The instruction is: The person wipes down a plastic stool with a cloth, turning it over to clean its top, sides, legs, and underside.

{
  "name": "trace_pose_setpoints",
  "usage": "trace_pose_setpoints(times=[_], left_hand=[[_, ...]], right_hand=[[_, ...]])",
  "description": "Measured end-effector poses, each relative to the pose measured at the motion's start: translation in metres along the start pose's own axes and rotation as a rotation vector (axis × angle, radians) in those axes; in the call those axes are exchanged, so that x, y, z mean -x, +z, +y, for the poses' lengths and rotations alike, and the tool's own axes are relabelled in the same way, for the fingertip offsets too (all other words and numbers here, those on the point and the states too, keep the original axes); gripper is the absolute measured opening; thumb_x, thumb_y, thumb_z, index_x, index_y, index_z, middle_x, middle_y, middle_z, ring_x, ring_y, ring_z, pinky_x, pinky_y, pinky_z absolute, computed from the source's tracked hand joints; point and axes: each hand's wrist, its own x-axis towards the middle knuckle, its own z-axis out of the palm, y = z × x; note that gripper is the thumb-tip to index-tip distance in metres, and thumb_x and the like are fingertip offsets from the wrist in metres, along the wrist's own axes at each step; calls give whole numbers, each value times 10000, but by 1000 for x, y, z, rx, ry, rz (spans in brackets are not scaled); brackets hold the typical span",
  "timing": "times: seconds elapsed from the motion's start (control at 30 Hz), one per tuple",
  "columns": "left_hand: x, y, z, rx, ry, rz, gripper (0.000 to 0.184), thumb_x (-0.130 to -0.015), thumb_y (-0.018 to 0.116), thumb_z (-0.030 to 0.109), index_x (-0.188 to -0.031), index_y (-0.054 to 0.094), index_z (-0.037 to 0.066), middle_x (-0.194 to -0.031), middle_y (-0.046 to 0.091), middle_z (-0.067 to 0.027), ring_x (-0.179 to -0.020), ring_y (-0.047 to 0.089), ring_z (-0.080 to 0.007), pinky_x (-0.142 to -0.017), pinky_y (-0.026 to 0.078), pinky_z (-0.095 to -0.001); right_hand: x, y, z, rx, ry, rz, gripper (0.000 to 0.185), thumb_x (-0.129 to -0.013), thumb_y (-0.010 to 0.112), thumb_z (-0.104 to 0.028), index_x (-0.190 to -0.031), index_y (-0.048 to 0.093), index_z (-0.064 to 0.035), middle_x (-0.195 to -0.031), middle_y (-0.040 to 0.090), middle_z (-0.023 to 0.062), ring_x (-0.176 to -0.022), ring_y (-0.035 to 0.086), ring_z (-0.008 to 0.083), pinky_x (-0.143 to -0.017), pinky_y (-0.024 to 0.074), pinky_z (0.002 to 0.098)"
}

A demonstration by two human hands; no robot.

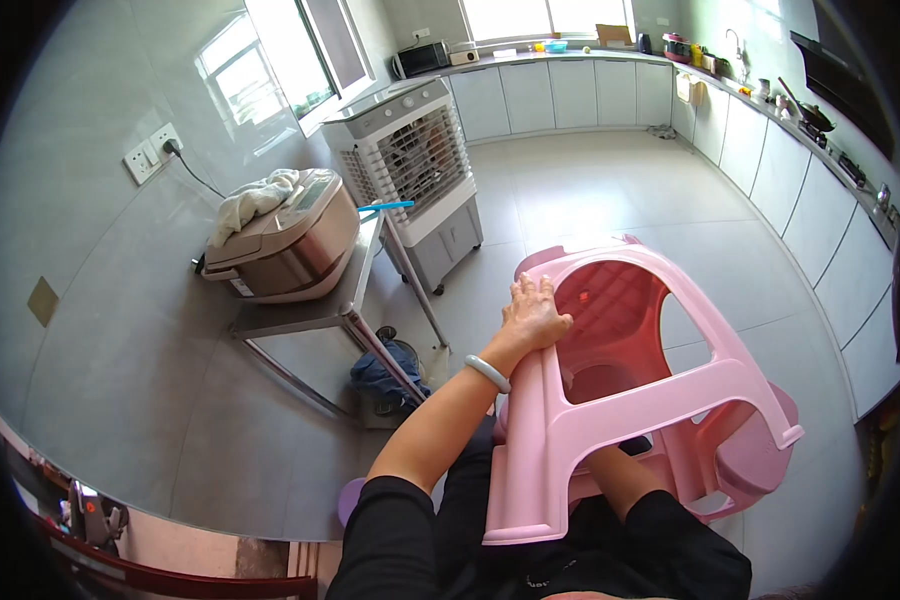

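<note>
A pink plastic chair (660, 395) is tipped on its side in front of my body, with its legs and openings facing me. My left hand (532, 315) grips its upper left edge, fingers over the far side and thumb toward the opening. A pale bangle (487, 374) circles my left wrist. Low on the right, my right forearm (618, 474) reaches behind the chair's lower frame. The plastic hides most of my right hand, so its fingers do not show clearly.
To the left, a metal stand (345, 303) carries a large cooker (285, 245) with a cloth (255, 205) on it. Behind stands an air cooler (415, 165) on casters. Cabinets (805, 195) line the right and far walls, and tiled floor (610, 185) lies between.
</note>
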Motion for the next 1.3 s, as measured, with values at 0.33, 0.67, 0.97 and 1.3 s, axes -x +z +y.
trace_pose_setpoints(times=[0.33,0.67,0.97,1.3], left_hand=[[-2,5,-8,21,40,34,920,-808,635,515,-1487,302,-8,-1538,194,-325,-1426,222,-468,-1171,237,-429],[44,60,-71,1258,191,253,679,-982,468,459,-1453,361,-18,-1506,331,-220,-1422,299,-292,-1152,266,-373],[153,146,-101,1942,-126,-317,537,-975,482,418,-1309,511,-2,-1238,595,-137,-1169,568,-202,-960,486,-347],[206,212,-116,1651,-26,-121,557,-875,646,420,-1240,571,5,-1180,627,-119,-1090,602,-208,-902,507,-366]], right_hand=[[175,3,2,-161,-56,-204,316,-704,676,-119,-1010,628,-61,-969,575,192,-959,541,387,-840,422,466],[200,-14,-38,-37,62,-334,409,-739,702,-180,-1121,620,-59,-1090,559,202,-1049,515,395,-918,409,469],[202,-17,-41,-104,81,-287,367,-721,729,-151,-1063,644,-50,-1071,571,190,-1054,531,373,-939,414,445],[207,-4,-48,-64,101,-191,380,-742,734,-157,-1095,639,-54,-1111,577,172,-1090,529,376,-965,404,444]])
